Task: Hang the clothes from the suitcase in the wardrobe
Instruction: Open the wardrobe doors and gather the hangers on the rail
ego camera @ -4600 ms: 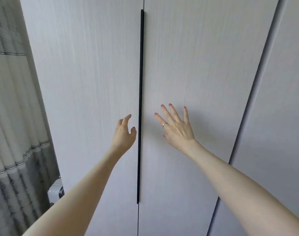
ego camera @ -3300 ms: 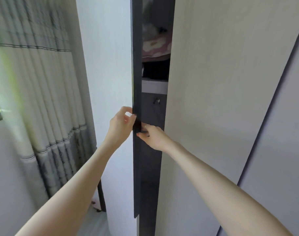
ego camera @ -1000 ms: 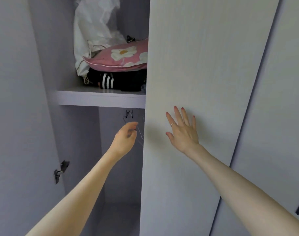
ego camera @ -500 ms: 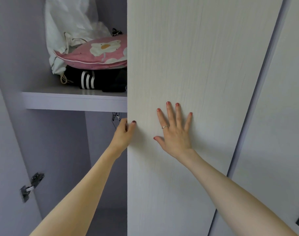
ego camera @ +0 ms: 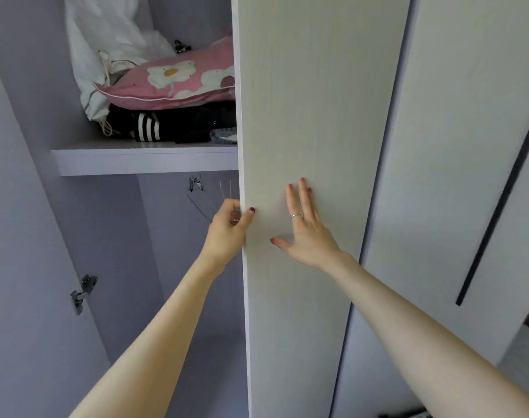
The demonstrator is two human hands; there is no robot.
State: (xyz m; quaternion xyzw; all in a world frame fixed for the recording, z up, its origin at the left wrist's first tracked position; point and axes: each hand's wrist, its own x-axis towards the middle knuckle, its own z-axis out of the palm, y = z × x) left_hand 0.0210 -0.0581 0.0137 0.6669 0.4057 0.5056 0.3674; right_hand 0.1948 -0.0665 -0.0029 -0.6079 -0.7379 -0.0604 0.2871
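The wardrobe's left half stands open and shows a grey inner shelf (ego camera: 145, 161). The right door (ego camera: 311, 101), pale wood grain, still covers the other half. My left hand (ego camera: 227, 233) grips that door's free edge, thumb on the front and fingers curled behind it. My right hand (ego camera: 305, 227) presses flat on the door face with straight fingers. Thin wire hangers (ego camera: 197, 188) hang under the shelf, partly hidden by the door. No suitcase is in view.
On the shelf lie a pink flowered cushion (ego camera: 178, 82), a white drawstring bag (ego camera: 106, 46) and folded black clothes with white stripes (ego camera: 154, 128). A metal hinge (ego camera: 82, 292) sits on the left inner wall. More shut wardrobe doors (ego camera: 462, 146) stand to the right.
The left door has been swung open. Since a second ago my left hand has closed on the right door's edge, and my right hand has stayed flat on its face.
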